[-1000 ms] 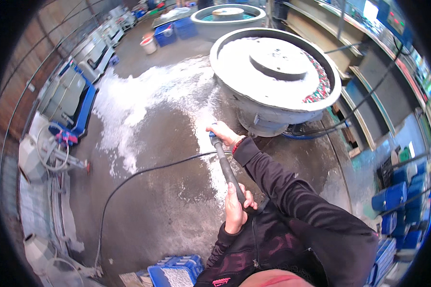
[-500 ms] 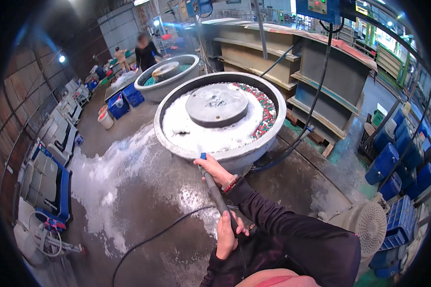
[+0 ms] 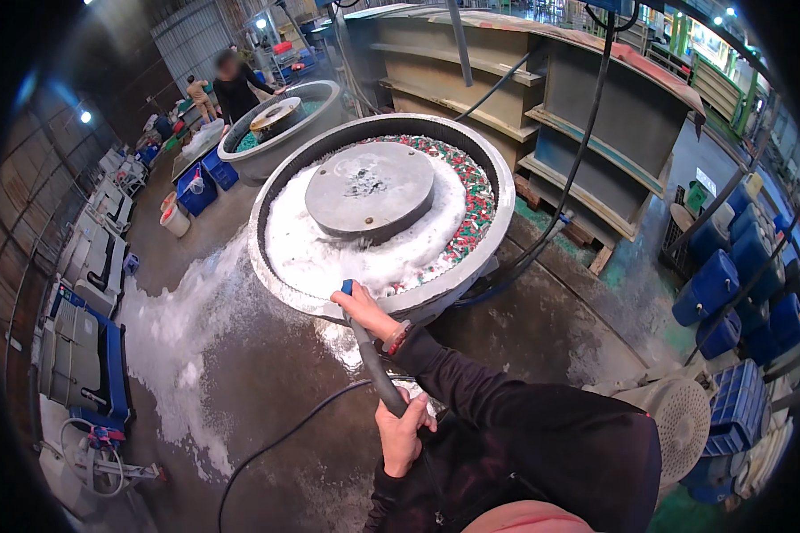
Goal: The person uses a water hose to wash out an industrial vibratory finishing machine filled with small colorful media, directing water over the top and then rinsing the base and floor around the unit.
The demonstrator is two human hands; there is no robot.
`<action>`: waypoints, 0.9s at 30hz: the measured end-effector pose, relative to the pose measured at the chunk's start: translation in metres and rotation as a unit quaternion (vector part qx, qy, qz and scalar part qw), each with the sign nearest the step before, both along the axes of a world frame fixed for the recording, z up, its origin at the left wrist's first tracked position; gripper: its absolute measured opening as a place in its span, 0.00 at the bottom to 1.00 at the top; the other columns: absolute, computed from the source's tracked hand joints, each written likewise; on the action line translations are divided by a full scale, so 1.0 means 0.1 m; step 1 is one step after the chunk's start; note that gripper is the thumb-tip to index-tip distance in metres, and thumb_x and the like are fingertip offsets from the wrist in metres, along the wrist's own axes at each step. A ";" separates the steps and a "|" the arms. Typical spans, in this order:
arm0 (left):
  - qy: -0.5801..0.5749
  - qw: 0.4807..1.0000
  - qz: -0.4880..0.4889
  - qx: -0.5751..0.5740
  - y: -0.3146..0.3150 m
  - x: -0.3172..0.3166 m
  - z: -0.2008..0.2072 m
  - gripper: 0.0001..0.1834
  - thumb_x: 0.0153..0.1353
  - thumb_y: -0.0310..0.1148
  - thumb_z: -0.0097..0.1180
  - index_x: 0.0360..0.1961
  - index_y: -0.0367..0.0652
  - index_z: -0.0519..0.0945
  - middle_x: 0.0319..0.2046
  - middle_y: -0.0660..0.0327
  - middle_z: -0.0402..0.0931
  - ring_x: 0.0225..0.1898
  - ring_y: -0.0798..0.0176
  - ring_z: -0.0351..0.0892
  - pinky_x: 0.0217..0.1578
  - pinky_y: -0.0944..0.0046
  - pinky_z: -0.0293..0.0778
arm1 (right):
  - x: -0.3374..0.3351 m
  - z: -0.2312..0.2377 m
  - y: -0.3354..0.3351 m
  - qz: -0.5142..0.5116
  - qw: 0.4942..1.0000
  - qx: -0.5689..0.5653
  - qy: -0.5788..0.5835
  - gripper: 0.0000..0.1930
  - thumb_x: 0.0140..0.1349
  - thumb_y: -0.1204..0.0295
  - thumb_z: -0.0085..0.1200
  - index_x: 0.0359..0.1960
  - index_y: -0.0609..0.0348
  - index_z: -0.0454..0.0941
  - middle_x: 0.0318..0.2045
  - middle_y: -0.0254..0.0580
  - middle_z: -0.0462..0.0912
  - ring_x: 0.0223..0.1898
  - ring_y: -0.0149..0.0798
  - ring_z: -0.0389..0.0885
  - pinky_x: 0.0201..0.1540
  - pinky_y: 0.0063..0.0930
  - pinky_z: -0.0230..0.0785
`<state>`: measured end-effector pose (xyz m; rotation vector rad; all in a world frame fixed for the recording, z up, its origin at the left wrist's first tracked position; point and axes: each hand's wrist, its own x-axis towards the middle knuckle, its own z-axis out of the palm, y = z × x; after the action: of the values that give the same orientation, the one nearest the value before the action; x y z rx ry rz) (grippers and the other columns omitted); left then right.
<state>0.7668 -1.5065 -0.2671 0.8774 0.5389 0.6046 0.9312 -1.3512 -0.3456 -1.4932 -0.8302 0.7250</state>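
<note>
A thick dark hose (image 3: 379,377) with a blue end piece runs through both my hands. My right hand (image 3: 367,313), with a beaded bracelet at its wrist, is closed round the front of the hose close to the blue nozzle (image 3: 347,287). Lower down, my left hand (image 3: 402,432) grips the same hose near my body. Just beyond the nozzle stands a big round grey tub (image 3: 504,191) full of small red, green and white pieces (image 3: 476,213). White foam (image 3: 307,262) covers much of them, around a round grey hub (image 3: 369,191).
Foam (image 3: 164,324) spreads over the wet floor, where a black hose (image 3: 298,428) lies curved. A second tub (image 3: 316,133) stands behind, with a person (image 3: 237,93) beside it. Large tanks (image 3: 596,133) stand at the back right, blue drums (image 3: 707,286) at the right, machines (image 3: 76,351) at the left.
My hands and the hose have shifted left in the view. Foam has drawn back on the tub's right and front, showing more coloured pieces. The view has turned slightly.
</note>
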 end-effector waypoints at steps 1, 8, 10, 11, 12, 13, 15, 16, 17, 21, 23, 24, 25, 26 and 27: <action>-0.017 1.000 0.002 0.006 0.02 0.04 -0.07 0.12 0.55 0.20 0.50 0.23 0.44 0.60 0.11 0.67 0.59 0.12 0.73 0.60 0.13 0.69 0.65 | -0.02 0.08 -0.02 -0.001 1.000 -0.006 0.014 0.34 0.51 0.49 0.46 0.46 0.72 0.61 0.44 0.64 0.65 0.50 0.57 0.61 0.53 0.39 0.54; -0.002 1.000 0.015 -0.008 0.02 0.34 -0.07 0.12 0.55 0.21 0.49 0.23 0.44 0.60 0.11 0.68 0.57 0.11 0.73 0.58 0.13 0.69 0.63 | 0.26 -0.03 0.02 0.018 0.998 -0.037 0.042 0.35 0.50 0.50 0.45 0.47 0.74 0.59 0.45 0.67 0.64 0.52 0.60 0.58 0.55 0.41 0.53; 0.001 1.000 0.020 -0.014 0.04 0.36 -0.06 0.12 0.55 0.21 0.50 0.23 0.44 0.60 0.11 0.68 0.57 0.11 0.73 0.58 0.13 0.69 0.64 | 0.25 0.04 0.01 0.017 0.999 -0.036 0.037 0.35 0.49 0.50 0.46 0.47 0.73 0.60 0.45 0.67 0.65 0.51 0.59 0.59 0.54 0.41 0.54; -0.002 1.000 0.025 -0.013 0.06 0.36 -0.07 0.12 0.55 0.21 0.50 0.23 0.44 0.60 0.11 0.68 0.57 0.11 0.73 0.58 0.13 0.69 0.64 | 0.24 0.06 0.03 0.013 0.999 -0.035 0.035 0.35 0.49 0.50 0.46 0.48 0.72 0.60 0.44 0.66 0.65 0.51 0.59 0.60 0.54 0.41 0.54; -0.009 1.000 0.017 -0.009 0.07 0.37 -0.08 0.12 0.55 0.21 0.50 0.23 0.44 0.60 0.11 0.68 0.57 0.11 0.73 0.57 0.13 0.69 0.63 | 0.30 0.00 0.10 0.013 0.999 -0.034 0.030 0.35 0.49 0.50 0.46 0.48 0.72 0.60 0.44 0.66 0.65 0.51 0.59 0.60 0.54 0.41 0.54; -0.014 1.000 0.011 -0.009 0.06 0.37 -0.10 0.12 0.55 0.22 0.51 0.23 0.44 0.60 0.11 0.68 0.57 0.11 0.74 0.57 0.13 0.69 0.63 | 0.36 -0.14 0.17 0.000 0.999 -0.035 0.036 0.35 0.48 0.50 0.47 0.47 0.71 0.61 0.44 0.65 0.66 0.48 0.57 0.62 0.52 0.40 0.57; -0.004 1.000 0.015 -0.009 0.12 0.33 -0.09 0.12 0.55 0.22 0.51 0.23 0.44 0.60 0.11 0.68 0.57 0.11 0.74 0.57 0.13 0.69 0.63 | 0.28 -0.26 0.25 -0.010 0.997 0.009 0.071 0.31 0.49 0.52 0.50 0.45 0.69 0.65 0.38 0.57 0.71 0.39 0.48 0.70 0.43 0.37 0.64; 0.011 1.000 0.008 -0.011 0.13 0.31 -0.08 0.12 0.55 0.23 0.52 0.23 0.44 0.60 0.11 0.68 0.57 0.11 0.74 0.57 0.13 0.69 0.63 | 0.32 -0.37 0.31 -0.043 0.997 0.036 0.047 0.28 0.50 0.55 0.52 0.43 0.68 0.66 0.31 0.49 0.74 0.33 0.41 0.72 0.38 0.33 0.66; 0.007 1.000 -0.011 -0.021 0.16 0.29 -0.11 0.12 0.55 0.24 0.52 0.24 0.44 0.60 0.12 0.69 0.57 0.11 0.75 0.57 0.13 0.70 0.63 | 0.41 -0.57 0.40 -0.032 0.997 0.062 0.042 0.23 0.52 0.59 0.52 0.41 0.66 0.68 0.27 0.41 0.74 0.30 0.36 0.71 0.35 0.31 0.65; 0.008 1.000 -0.010 -0.023 0.31 0.06 -0.08 0.11 0.55 0.27 0.54 0.28 0.42 0.62 0.15 0.67 0.61 0.12 0.74 0.61 0.13 0.71 0.64 | 0.06 0.05 0.23 0.042 0.983 0.000 0.178 0.16 0.52 0.59 0.52 0.35 0.58 0.67 0.24 0.34 0.68 0.24 0.30 0.67 0.22 0.28 0.65; 0.013 1.000 -0.005 -0.015 0.32 0.01 -0.02 0.12 0.55 0.26 0.54 0.26 0.43 0.62 0.14 0.68 0.60 0.13 0.74 0.61 0.15 0.70 0.66 | 0.07 0.17 0.26 0.012 0.978 -0.044 0.202 0.17 0.49 0.56 0.53 0.32 0.56 0.68 0.24 0.33 0.65 0.21 0.28 0.66 0.18 0.26 0.73; -0.003 1.000 -0.013 -0.015 0.36 -0.03 -0.04 0.12 0.55 0.26 0.54 0.26 0.43 0.62 0.14 0.68 0.60 0.13 0.74 0.62 0.15 0.70 0.66 | 0.02 0.22 0.28 0.014 0.980 -0.035 0.197 0.18 0.49 0.56 0.53 0.33 0.56 0.67 0.24 0.32 0.64 0.21 0.28 0.67 0.18 0.26 0.74; -0.002 1.000 0.000 -0.016 0.41 -0.08 -0.04 0.12 0.55 0.26 0.54 0.26 0.43 0.62 0.14 0.68 0.60 0.13 0.74 0.62 0.15 0.70 0.66 | -0.03 0.24 0.31 0.024 0.978 -0.049 0.200 0.18 0.49 0.56 0.53 0.34 0.55 0.67 0.24 0.32 0.64 0.21 0.28 0.67 0.18 0.26 0.74; -0.006 1.000 0.003 -0.015 0.44 -0.13 -0.04 0.12 0.55 0.26 0.54 0.26 0.43 0.62 0.14 0.68 0.60 0.13 0.74 0.61 0.15 0.70 0.67 | -0.10 0.24 0.35 0.031 0.977 -0.062 0.203 0.18 0.49 0.56 0.53 0.34 0.55 0.67 0.24 0.32 0.63 0.21 0.27 0.67 0.18 0.25 0.74; -0.012 1.000 0.001 -0.011 0.49 -0.16 -0.04 0.12 0.56 0.27 0.54 0.27 0.44 0.61 0.13 0.68 0.60 0.12 0.74 0.61 0.15 0.70 0.67 | -0.17 0.24 0.38 0.037 0.976 -0.062 0.203 0.18 0.49 0.56 0.53 0.34 0.55 0.67 0.24 0.32 0.63 0.21 0.27 0.67 0.18 0.25 0.74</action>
<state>0.7504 -1.4578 -0.2716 0.8476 0.5239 0.6089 0.9146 -1.3131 -0.3215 -1.3625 -0.5373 1.1118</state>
